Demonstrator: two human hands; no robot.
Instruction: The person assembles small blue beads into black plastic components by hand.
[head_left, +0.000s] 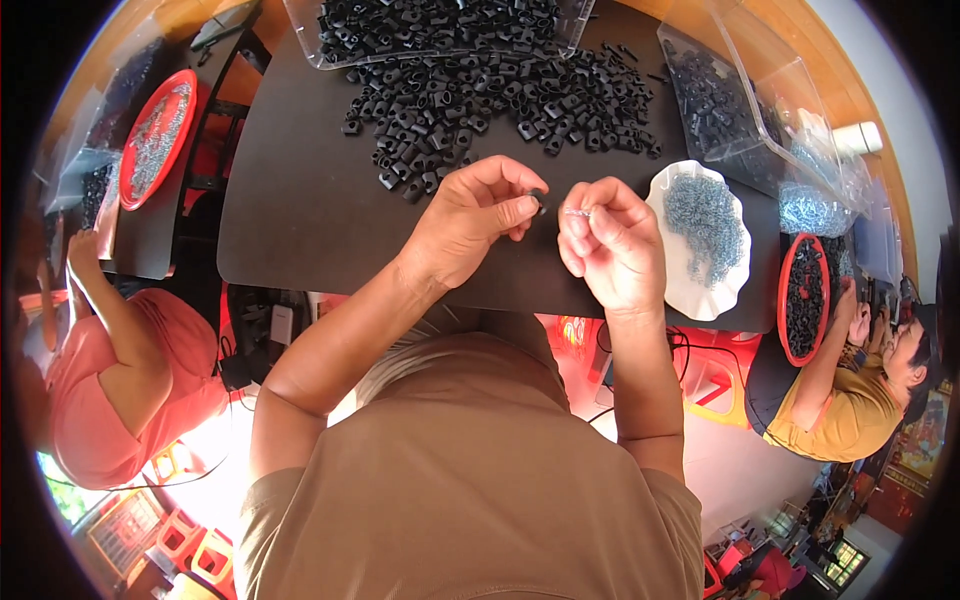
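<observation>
at the middle of the frame, the left hand (pixel 462 215) pinches a small black part (pixel 538 197) between thumb and forefinger, its remaining fingers curled behind; the grip, at the very tips, appears chosen to leave one end of the part exposed. just right of it, the right hand (pixel 618 240), palm turned upward, pinches a small silvery piece (pixel 577 212) between thumb and fingers, the piece pointing toward the left hand. its exact form is too small to tell. the two hands are near each other but apart, both over the near part of the dark tabletop (pixel 300 190), presumably so that both items stay in plain view. at upper centre, a heap of loose black parts (pixel 590 100) spreads out before a clear bin (pixel 345 64) holding more of the same; this position seems to suit a short forward reach. right of the right hand, a white scalloped dish (pixel 690 290) contains many small silvery-blue pieces (pixel 705 225); its raised rim probably keeps them from scattering, and its place favours the right hand. at the right edge, a person in a yellow top (pixel 835 415) works by a red tray (pixel 783 300) of black parts. at the left edge, a person in a coral top (pixel 150 350) sits by another table.
</observation>
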